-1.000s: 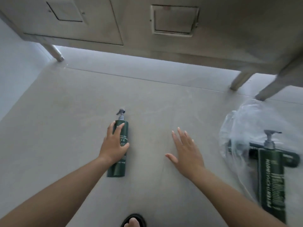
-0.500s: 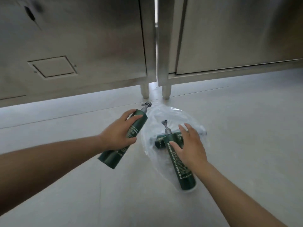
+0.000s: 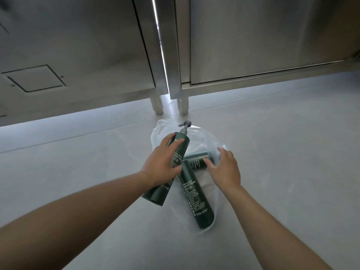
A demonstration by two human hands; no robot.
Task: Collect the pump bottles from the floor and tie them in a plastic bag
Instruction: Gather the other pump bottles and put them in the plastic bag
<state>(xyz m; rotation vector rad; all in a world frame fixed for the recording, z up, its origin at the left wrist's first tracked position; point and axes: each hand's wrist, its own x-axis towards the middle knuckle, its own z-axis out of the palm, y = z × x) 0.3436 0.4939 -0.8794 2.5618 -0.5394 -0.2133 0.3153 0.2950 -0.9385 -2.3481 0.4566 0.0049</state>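
The left hand (image 3: 161, 166) is clamped round the held bottle (image 3: 181, 143), fingers wrapped over its upper body and thumb under the label. This bottle is off the floor (image 3: 282, 152) and tilted, its long axis running from the base at 7 o'clock to the pump head at 1 o'clock. It hangs directly over the bag (image 3: 202, 139), which lies crumpled on the floor below and slightly to 3 o'clock of the grip. Two bottles already lie at the bag. The long bottle (image 3: 196, 199) runs from 11 o'clock to its base at 5 o'clock and passes under the held bottle. The short bottle (image 3: 196, 159) lies crosswise at the long one's upper end. Both appear to be under the film, though the position of the bag mouth cannot be told. The right hand (image 3: 224, 170) holds nothing; its fingers are spread and relaxed, resting on the film at the 3 o'clock end of the short bottle. It is the nearer hand for opening the film. The judged step is insertion: the held bottle probably has to go in beside the two others, so the mouth must first be found and lifted. The crossed bottles and slack film are the likely obstructions. Steel cabinets (image 3: 78, 55) on legs (image 3: 157, 106) stand at 12 o'clock, apart from the bag.
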